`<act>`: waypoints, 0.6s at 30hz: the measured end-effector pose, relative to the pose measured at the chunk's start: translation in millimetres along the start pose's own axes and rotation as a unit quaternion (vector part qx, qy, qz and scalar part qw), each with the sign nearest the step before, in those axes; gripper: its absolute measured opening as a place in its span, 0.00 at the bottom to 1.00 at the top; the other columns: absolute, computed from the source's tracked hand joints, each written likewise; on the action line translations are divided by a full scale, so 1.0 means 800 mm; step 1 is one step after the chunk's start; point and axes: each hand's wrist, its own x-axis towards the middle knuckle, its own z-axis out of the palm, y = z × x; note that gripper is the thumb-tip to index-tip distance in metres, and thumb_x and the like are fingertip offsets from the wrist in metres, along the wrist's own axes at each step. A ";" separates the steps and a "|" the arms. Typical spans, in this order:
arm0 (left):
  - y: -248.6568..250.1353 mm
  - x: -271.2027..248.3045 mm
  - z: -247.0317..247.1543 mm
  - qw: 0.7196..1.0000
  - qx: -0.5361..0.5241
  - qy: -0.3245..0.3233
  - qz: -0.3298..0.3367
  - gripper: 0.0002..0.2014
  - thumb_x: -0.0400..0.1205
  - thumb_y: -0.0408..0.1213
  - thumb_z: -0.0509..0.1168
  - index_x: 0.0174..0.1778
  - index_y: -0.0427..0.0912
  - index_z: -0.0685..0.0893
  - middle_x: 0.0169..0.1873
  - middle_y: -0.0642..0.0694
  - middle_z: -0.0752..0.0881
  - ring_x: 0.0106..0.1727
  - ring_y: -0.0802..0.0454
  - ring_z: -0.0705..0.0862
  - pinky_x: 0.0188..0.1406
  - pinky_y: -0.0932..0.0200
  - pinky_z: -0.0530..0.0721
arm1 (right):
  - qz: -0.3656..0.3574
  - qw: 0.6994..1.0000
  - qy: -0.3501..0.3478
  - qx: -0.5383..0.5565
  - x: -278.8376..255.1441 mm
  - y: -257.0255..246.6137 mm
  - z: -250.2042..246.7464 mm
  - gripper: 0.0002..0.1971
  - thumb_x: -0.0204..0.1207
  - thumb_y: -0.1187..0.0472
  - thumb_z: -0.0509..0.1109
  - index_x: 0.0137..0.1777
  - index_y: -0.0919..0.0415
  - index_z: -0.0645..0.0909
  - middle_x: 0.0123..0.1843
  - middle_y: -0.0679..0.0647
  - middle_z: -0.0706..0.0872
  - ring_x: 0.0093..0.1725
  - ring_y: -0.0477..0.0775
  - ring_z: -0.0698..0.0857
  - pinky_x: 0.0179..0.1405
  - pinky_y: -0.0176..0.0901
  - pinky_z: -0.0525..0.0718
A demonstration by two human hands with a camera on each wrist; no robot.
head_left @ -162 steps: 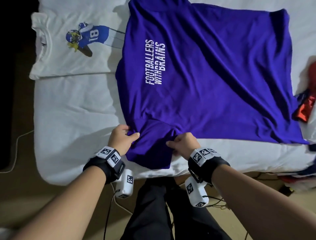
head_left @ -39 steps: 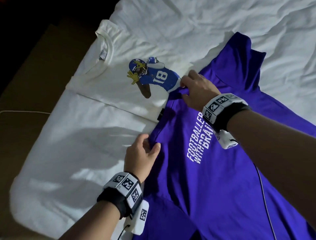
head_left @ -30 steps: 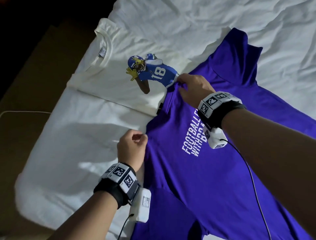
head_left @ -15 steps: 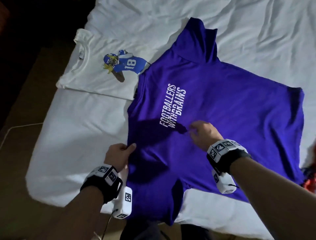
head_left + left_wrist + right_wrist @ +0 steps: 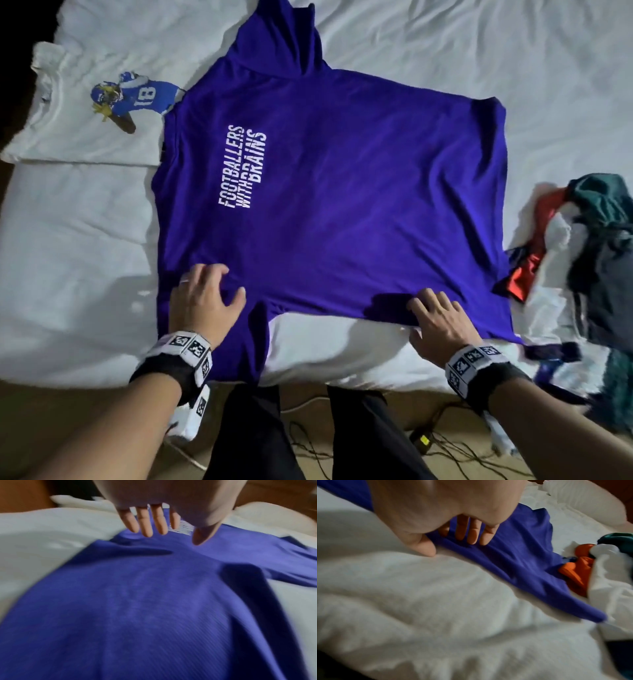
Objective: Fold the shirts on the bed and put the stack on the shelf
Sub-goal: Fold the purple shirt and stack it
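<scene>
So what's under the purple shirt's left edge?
The purple shirt overlaps the folded white shirt, hiding part of its print. Elsewhere the white bedding shows; what lies beneath is hidden.

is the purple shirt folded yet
No, the purple printed t-shirt lies spread flat on the white bed, sleeves out.

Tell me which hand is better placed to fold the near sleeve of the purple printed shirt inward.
Left, probably. The left hand lies open on the purple printed shirt beside that sleeve; the right hand rests near the hem.
</scene>
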 end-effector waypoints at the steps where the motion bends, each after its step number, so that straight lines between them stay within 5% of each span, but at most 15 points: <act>1: 0.022 -0.006 0.010 0.995 0.029 -0.038 0.085 0.24 0.70 0.56 0.69 0.56 0.45 0.84 0.49 0.42 0.83 0.48 0.35 0.82 0.44 0.41 0.81 | 0.011 1.000 0.000 -0.008 -0.004 0.015 0.003 0.25 0.50 0.58 0.81 0.49 0.58 0.80 0.46 0.58 0.79 0.40 0.65 0.80 0.32 0.54 0.80; 3: 0.056 -0.012 0.027 0.971 0.093 -0.110 0.192 0.27 0.65 0.59 0.71 0.57 0.47 0.84 0.49 0.46 0.82 0.48 0.39 0.81 0.45 0.43 0.81 | 0.029 0.999 -0.010 -0.017 -0.010 0.043 0.006 0.23 0.50 0.61 0.82 0.47 0.59 0.81 0.45 0.59 0.80 0.39 0.66 0.81 0.31 0.54 0.79; 5: 0.079 -0.010 0.037 0.950 0.147 -0.155 0.227 0.25 0.62 0.53 0.77 0.53 0.47 0.84 0.46 0.47 0.81 0.47 0.40 0.81 0.43 0.44 0.81 | 0.056 0.998 -0.027 -0.018 -0.014 0.066 0.004 0.21 0.51 0.65 0.81 0.46 0.61 0.83 0.44 0.60 0.81 0.39 0.67 0.83 0.31 0.56 0.81; 8: 0.088 -0.005 0.040 0.943 0.185 -0.161 0.227 0.16 0.60 0.33 0.79 0.38 0.45 0.81 0.36 0.46 0.78 0.39 0.39 0.81 0.34 0.46 0.81 | 0.082 0.995 -0.049 0.021 -0.023 0.090 0.000 0.16 0.61 0.67 0.75 0.51 0.61 0.83 0.49 0.61 0.81 0.46 0.68 0.84 0.37 0.60 0.83; 10: 0.081 -0.005 0.037 0.934 0.201 -0.169 0.243 0.18 0.57 0.24 0.77 0.34 0.43 0.78 0.32 0.45 0.76 0.33 0.39 0.80 0.26 0.49 0.79 | 0.042 0.996 -0.074 0.027 -0.031 0.097 0.004 0.17 0.70 0.64 0.68 0.60 0.57 0.81 0.57 0.56 0.81 0.55 0.65 0.83 0.44 0.56 0.84; 14: 0.072 -0.010 0.030 0.927 0.218 -0.191 0.238 0.21 0.55 0.20 0.75 0.35 0.43 0.76 0.33 0.46 0.74 0.31 0.40 0.79 0.23 0.49 0.80 | 0.020 0.993 -0.110 0.036 -0.045 0.111 0.011 0.19 0.73 0.58 0.64 0.65 0.51 0.78 0.63 0.49 0.80 0.64 0.58 0.80 0.55 0.50 0.80; 18: 0.080 -0.011 0.030 0.926 0.230 -0.217 0.204 0.17 0.60 0.25 0.75 0.38 0.42 0.76 0.35 0.45 0.75 0.35 0.39 0.79 0.27 0.49 0.75 | 0.033 0.994 -0.097 0.029 -0.049 0.113 0.016 0.18 0.74 0.57 0.65 0.65 0.53 0.77 0.62 0.52 0.78 0.60 0.60 0.81 0.52 0.52 0.81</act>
